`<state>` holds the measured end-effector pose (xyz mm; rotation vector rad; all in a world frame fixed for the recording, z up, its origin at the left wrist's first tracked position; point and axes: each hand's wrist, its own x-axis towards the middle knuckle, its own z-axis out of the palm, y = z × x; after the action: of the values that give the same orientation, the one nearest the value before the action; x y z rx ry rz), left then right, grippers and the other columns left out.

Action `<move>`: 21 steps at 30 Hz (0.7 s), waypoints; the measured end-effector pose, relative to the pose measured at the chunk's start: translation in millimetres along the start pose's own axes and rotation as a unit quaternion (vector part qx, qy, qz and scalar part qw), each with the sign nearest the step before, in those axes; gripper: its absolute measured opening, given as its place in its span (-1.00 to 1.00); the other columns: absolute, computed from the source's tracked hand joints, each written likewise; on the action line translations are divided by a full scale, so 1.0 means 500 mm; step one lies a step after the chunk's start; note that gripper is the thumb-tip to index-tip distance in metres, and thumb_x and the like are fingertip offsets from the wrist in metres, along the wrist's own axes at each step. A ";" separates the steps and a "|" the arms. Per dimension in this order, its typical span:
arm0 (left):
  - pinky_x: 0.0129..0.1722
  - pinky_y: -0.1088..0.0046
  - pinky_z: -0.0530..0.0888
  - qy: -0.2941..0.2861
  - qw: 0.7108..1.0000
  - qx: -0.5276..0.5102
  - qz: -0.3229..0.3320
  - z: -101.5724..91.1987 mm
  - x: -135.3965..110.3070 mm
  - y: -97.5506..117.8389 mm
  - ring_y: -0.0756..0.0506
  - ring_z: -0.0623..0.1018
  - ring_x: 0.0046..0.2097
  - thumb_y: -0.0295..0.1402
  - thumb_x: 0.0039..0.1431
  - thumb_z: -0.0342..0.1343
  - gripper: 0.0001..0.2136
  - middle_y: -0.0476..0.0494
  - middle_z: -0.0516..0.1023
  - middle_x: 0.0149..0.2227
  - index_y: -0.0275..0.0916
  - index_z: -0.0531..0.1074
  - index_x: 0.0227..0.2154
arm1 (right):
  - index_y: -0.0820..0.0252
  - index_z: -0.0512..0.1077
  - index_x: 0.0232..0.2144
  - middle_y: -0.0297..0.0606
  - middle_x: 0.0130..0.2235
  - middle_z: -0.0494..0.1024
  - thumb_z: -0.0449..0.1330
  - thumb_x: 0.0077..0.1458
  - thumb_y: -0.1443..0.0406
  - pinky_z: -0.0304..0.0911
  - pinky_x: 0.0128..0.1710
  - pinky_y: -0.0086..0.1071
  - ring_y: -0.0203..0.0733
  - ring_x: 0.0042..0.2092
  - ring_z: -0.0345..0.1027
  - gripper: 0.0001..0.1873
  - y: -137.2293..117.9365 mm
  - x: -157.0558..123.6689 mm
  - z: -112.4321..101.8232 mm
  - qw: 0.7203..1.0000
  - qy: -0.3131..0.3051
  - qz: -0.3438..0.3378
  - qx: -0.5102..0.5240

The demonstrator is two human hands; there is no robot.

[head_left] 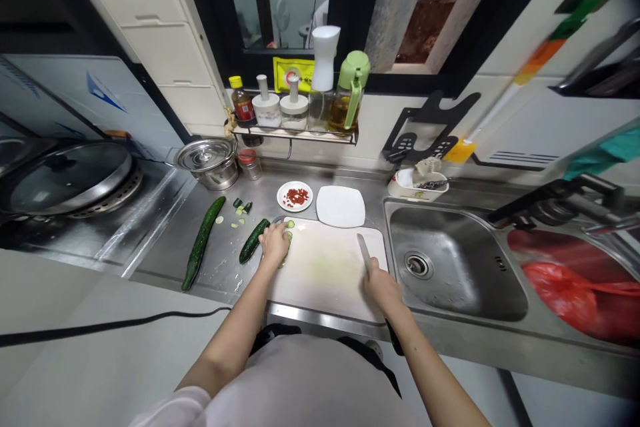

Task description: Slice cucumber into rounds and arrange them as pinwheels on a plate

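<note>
A white cutting board (327, 273) lies on the steel counter in front of me. My left hand (275, 243) rests at its left edge, fingers curled over green cucumber pieces (289, 238). A short cucumber piece (253, 240) lies just left of that hand, and a long whole cucumber (202, 241) lies further left. My right hand (382, 285) is closed on the handle of a knife (364, 251), its blade pointing away over the board's right side. Small cucumber scraps (239, 211) lie behind.
A small plate of red chilli bits (295, 196) and a bare white square plate (341, 206) sit behind the board. A steel sink (450, 267) is at right, a lidded pot (209, 160) and wok lid (67, 177) at left. A shelf holds bottles (295, 110).
</note>
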<state>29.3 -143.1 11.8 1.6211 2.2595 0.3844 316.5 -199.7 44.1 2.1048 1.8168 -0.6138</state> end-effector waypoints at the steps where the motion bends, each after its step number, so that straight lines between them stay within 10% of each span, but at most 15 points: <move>1: 0.00 0.20 0.25 0.000 1.000 0.009 0.006 0.003 0.011 0.005 -0.23 0.39 0.04 -0.37 0.25 -0.04 -0.64 -0.18 0.47 0.04 0.01 0.44 0.06 | 0.28 0.16 0.08 0.04 -0.19 0.53 -0.13 0.20 0.39 0.19 -0.24 -0.31 -0.03 -0.12 0.48 -0.61 0.000 0.000 0.000 1.000 0.000 -0.001 -0.001; 21: 0.00 0.17 0.21 -0.026 0.997 0.062 0.038 -0.011 0.075 0.049 -0.23 0.45 -0.01 -0.39 0.21 0.01 -0.81 -0.24 0.56 -0.12 -0.17 0.51 -0.20 | 0.32 0.13 0.13 0.06 -0.18 0.53 -0.12 0.18 0.44 0.20 -0.22 -0.29 0.00 -0.10 0.48 -0.55 -0.006 -0.011 -0.009 1.000 -0.005 0.008 0.022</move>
<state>37.1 -99.8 22.4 1.7603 2.2275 0.2211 313.2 -201.7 51.1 2.1374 1.7953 -0.6654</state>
